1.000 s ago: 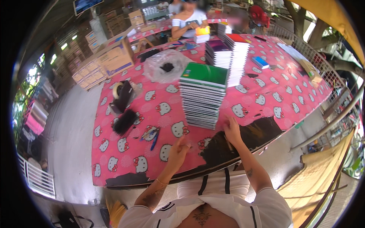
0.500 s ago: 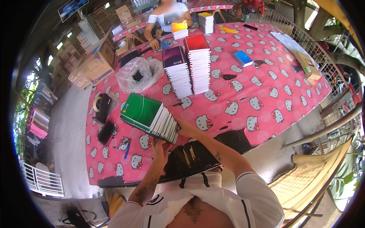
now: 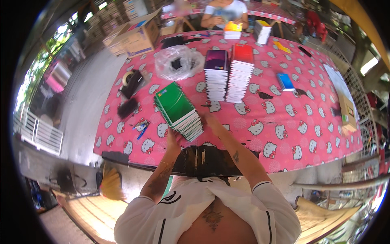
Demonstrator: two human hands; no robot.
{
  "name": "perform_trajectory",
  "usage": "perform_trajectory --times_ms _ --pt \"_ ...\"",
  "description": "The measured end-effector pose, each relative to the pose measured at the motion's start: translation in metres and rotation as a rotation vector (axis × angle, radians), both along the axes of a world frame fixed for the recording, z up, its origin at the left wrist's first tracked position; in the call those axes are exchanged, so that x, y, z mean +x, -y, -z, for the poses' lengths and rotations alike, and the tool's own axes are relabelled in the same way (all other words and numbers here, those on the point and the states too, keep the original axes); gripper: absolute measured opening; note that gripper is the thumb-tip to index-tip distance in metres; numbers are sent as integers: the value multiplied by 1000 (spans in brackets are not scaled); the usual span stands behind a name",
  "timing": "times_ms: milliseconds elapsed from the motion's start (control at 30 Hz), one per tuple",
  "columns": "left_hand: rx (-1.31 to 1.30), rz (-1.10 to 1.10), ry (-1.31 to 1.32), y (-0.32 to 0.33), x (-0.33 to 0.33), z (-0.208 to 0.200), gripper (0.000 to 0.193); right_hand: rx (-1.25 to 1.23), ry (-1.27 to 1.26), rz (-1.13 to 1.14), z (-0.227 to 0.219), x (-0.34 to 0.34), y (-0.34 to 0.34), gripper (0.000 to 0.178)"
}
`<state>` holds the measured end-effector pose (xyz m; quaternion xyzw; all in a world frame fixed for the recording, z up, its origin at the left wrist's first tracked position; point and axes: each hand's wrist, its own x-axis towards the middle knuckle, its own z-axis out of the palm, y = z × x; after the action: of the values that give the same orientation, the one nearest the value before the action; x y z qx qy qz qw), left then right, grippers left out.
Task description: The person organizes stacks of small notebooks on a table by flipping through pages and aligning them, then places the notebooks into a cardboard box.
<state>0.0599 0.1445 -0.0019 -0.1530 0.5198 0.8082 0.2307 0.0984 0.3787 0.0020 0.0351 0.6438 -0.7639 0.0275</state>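
Observation:
A slanting stack of green spiral notebooks (image 3: 176,105) is between my hands near the table's front edge. My left hand (image 3: 173,139) is at its near left corner, with the fingers partly hidden by the notebooks. Along its right side lies my right hand (image 3: 210,123), gripping the edge; its fingertips are hard to see. Whether the stack rests fully on the table is unclear. Just beyond stand two tall notebook stacks, one with a purple cover (image 3: 216,60) and one with a red cover (image 3: 243,53).
The table has a pink patterned cloth (image 3: 280,146). To the left lie a tape dispenser (image 3: 132,83), a black brush (image 3: 128,107), pens (image 3: 141,129) and a clear plastic bag (image 3: 178,65). A blue notebook (image 3: 286,82) lies right. Opposite sits a person (image 3: 225,14); a cardboard box (image 3: 140,36) stands far left.
My view has swung, so the table sits farther right and higher. Both hands stay at the green stack, which appears a little more upright. The person opposite has raised their hands to chest height.

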Motion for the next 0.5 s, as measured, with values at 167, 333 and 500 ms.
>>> perform_trajectory --times_ms 167,333,500 --pt "334 -55 -75 -47 -7 -9 49 -363 151 -70 -30 -25 25 60" --pt "374 9 -47 -60 0 -17 76 -502 212 -37 -16 -20 22 59" --pt "378 -18 -56 -100 23 -6 51 -401 141 132 16 15 -17 55"
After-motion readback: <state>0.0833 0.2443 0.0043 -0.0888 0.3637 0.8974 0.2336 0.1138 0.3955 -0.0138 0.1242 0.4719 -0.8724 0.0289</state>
